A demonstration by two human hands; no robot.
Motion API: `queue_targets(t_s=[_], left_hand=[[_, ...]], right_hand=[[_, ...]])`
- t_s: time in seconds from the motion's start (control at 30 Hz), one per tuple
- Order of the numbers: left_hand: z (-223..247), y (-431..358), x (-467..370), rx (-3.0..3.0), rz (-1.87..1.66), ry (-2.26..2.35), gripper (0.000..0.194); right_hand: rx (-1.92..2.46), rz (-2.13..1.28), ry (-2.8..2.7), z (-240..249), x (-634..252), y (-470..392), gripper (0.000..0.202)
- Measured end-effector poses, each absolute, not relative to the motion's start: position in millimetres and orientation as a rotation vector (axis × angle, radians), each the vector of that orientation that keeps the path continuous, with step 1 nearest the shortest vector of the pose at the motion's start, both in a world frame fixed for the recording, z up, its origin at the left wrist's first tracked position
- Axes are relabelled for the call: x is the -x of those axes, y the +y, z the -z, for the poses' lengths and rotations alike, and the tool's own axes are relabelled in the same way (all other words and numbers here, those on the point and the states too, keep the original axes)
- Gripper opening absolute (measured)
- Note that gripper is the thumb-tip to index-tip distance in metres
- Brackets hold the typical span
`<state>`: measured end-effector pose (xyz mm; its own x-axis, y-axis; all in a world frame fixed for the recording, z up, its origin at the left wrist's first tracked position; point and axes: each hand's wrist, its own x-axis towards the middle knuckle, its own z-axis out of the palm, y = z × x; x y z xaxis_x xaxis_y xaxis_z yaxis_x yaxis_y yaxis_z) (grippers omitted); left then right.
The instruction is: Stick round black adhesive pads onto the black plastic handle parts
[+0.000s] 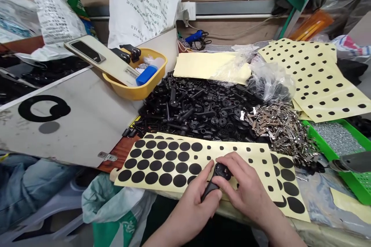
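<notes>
Both hands are on one black plastic part point(222, 170) with a round head and a short handle, held just above a cream sticker sheet point(228, 147). My left hand point(197, 197) is closed around the handle. The fingers and thumb of my right hand point(246, 185) press on the rim of the round head. Large black discs cover the left of the sheet, while its right part shows small black dots. Under its right edge lies another sheet point(303, 195) with large black discs. My palms hide the lower end of the handle.
Behind the sheets spreads a heap of black plastic parts point(197, 104), with metal clips point(281, 127) to its right. A green tray point(355, 135) holds small metal pieces beside a grey power tool point(352, 161). At left, a phone point(107, 61) rests on a yellow basket point(127, 92).
</notes>
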<state>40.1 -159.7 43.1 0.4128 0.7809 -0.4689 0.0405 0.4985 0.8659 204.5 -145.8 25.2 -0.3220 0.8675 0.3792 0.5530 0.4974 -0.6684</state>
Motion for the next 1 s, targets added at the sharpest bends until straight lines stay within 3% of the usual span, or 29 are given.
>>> queue_targets(t_s=[0.43, 0.63, 0.73, 0.83, 1.0], left_hand=[[-58.1, -162.0, -15.7, -0.959, -0.401, 0.594, 0.052], [-61.0, -161.4, -5.8, -0.945, -0.286, 0.539, 0.050], [-60.0, -162.7, -5.6, -0.932, -0.231, 0.563, 0.058], [-54.3, -171.1, -10.9, -0.996, -0.308, 0.885, 0.075], [-46.6, -185.6, -23.9, -1.184, -0.522, 1.108, 0.088]], right_hand=[[1.071, -0.429, -2.387, -58.9, -206.6, -161.2, 0.021], [1.045, -0.340, -2.456, -70.0, -206.2, -171.0, 0.025], [1.038, -0.377, -2.457, -63.1, -205.1, -169.8, 0.024], [1.166, -0.408, -2.379, -48.3, -200.0, -166.4, 0.026], [1.313, -0.194, -2.122, -28.8, -185.8, -159.6, 0.032]])
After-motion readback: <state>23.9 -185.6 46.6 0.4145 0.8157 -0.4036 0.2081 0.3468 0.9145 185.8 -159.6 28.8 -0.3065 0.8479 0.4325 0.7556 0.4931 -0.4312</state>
